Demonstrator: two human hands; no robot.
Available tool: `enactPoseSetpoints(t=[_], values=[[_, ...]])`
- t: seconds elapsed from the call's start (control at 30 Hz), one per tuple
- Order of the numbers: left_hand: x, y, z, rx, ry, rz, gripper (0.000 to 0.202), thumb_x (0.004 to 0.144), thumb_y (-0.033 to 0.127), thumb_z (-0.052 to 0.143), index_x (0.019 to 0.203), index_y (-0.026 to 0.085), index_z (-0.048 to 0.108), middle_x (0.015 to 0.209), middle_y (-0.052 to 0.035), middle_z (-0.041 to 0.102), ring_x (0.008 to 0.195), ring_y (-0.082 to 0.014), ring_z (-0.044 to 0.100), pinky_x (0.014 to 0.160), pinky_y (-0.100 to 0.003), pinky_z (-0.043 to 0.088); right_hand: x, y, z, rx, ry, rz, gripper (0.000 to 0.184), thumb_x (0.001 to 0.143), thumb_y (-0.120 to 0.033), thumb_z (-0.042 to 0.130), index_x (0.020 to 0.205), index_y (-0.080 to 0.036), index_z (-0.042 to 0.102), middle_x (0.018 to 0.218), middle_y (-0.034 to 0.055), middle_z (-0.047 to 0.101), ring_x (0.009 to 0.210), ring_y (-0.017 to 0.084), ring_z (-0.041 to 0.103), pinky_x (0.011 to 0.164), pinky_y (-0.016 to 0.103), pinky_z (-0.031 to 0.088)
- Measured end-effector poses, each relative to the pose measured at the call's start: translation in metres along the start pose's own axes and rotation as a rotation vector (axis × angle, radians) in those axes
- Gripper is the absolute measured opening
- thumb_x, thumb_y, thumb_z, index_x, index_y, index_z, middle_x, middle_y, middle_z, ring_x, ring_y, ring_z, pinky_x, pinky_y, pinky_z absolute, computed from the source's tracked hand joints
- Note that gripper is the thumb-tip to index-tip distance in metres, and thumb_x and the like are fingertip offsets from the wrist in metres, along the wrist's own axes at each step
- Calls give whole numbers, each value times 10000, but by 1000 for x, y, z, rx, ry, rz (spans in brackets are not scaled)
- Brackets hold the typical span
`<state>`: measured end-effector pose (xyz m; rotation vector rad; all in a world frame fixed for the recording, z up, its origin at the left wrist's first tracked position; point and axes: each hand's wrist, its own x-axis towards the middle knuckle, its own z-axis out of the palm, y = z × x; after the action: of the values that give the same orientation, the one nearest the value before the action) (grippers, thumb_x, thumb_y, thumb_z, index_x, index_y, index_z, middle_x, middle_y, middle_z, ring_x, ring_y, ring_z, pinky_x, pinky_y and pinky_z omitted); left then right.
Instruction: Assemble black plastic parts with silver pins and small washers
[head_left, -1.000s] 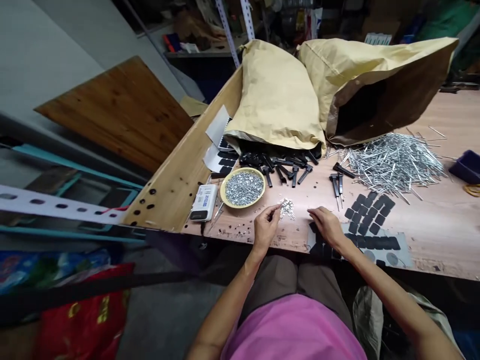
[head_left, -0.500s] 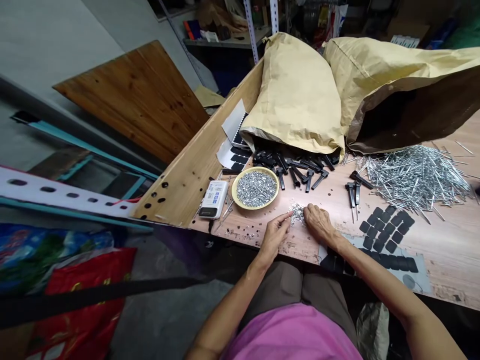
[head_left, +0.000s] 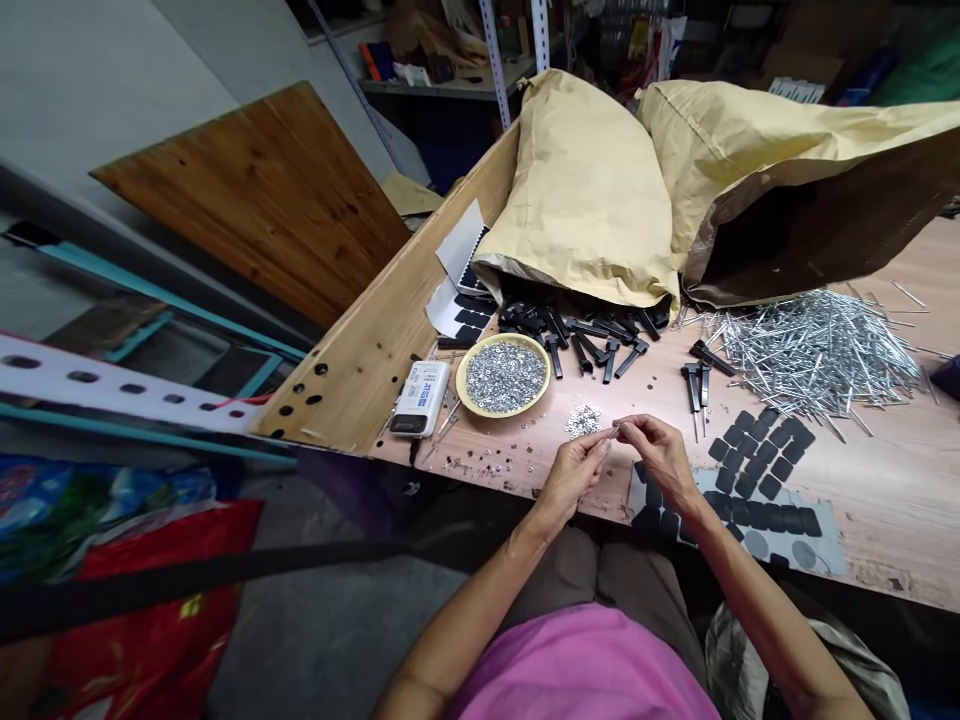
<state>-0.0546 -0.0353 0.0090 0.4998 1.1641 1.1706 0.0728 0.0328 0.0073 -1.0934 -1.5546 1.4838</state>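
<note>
My left hand (head_left: 571, 478) is closed in a pinch on a thin metal piece (head_left: 615, 432), whose exact kind is too small to tell. At its other end the fingertips of my right hand (head_left: 661, 456) are pinched together, and what they hold is hidden. Just beyond my left fingers lies a small heap of metal nuts or rings (head_left: 583, 419) on the table. To the left, a yellow bowl (head_left: 504, 413) is filled with the same kind of small silvery parts.
Black plastic parts (head_left: 611, 357) lie before a paper sack (head_left: 592, 200); a second sack (head_left: 772, 130) gapes open. Metal rods (head_left: 817, 350) are heaped at right, near black pads (head_left: 757, 450). A white device (head_left: 420, 398) sits by the wooden side board (head_left: 360, 385).
My right hand has come off the heap of small parts and moved toward me. Both hands now meet fingertip to fingertip over the table edge side, around the thin metal piece.
</note>
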Motion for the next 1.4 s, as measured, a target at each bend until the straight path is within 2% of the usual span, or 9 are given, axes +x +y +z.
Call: enactPoseSetpoints(t=[0.2, 0.37, 0.47, 0.6, 0.77, 0.93, 1.17, 1.3, 1.4], values=[[-7, 7, -2, 166, -133, 54, 531, 691, 484, 676, 1073, 117, 691, 477, 96, 308, 406, -30, 209, 394, -180, 175, -2, -12, -30, -9, -242, 66, 351, 664, -522, 718, 755, -183, 703, 765, 48, 702, 741, 179, 642, 713, 313, 508], [-14, 18, 0, 394, -220, 143, 340, 741, 399, 646, 960, 157, 742, 476, 32, 494, 496, -104, 441, 479, -216, 354, -8, -20, -48, -102, -373, 84, 378, 670, -536, 711, 759, -169, 715, 762, 54, 694, 712, 171, 643, 660, 284, 499], [-14, 21, 2, 429, -259, 142, 362, 768, 411, 620, 994, 151, 732, 506, 14, 552, 537, -123, 508, 514, -225, 396, -13, -22, -53, -183, -374, -11, 381, 723, -548, 665, 772, -174, 722, 769, 61, 692, 694, 168, 648, 635, 274, 506], [-10, 17, 3, 507, -330, 165, 388, 828, 427, 554, 1014, 128, 718, 532, 3, 587, 526, -121, 547, 512, -222, 422, -21, -21, -54, -334, -306, -292, 322, 843, -481, 566, 816, -203, 726, 804, 72, 705, 731, 168, 659, 663, 273, 521], [-10, 0, 11, 1038, -72, 688, 274, 909, 237, 462, 1041, 172, 693, 820, -65, 712, 737, -154, 656, 660, -233, 493, -29, -12, -51, -400, -93, -370, 287, 859, -453, 555, 807, -217, 709, 805, 66, 710, 739, 178, 664, 679, 288, 535], [-8, -12, 17, 1518, 114, 1044, 290, 905, 116, 441, 1122, 175, 624, 683, -19, 667, 590, -125, 622, 537, -205, 444, -32, -3, -47, -344, -1, -165, 331, 872, -478, 518, 785, -197, 671, 709, 39, 682, 647, 171, 648, 601, 283, 524], [-2, -16, 18, 1546, 76, 1098, 278, 894, 99, 458, 1113, 186, 607, 710, 0, 662, 608, -122, 624, 538, -209, 442, -31, 1, -53, -604, -34, -469, 335, 953, -420, 357, 815, -212, 580, 740, 58, 608, 676, 163, 578, 631, 286, 485], [-2, -20, 25, 1560, 71, 1071, 304, 902, 101, 436, 1138, 203, 598, 694, 2, 649, 604, -118, 620, 532, -203, 442, -33, 0, -54, -661, -20, -447, 389, 963, -445, 283, 755, -221, 525, 687, 37, 549, 634, 156, 515, 609, 283, 448], [-1, -23, 34, 1547, 43, 1076, 302, 900, 102, 426, 1112, 199, 618, 691, -7, 653, 597, -126, 621, 521, -208, 438, -34, 1, -55, -610, 16, -310, 488, 937, -543, 245, 625, -221, 436, 593, 1, 468, 549, 135, 447, 546, 267, 395]])
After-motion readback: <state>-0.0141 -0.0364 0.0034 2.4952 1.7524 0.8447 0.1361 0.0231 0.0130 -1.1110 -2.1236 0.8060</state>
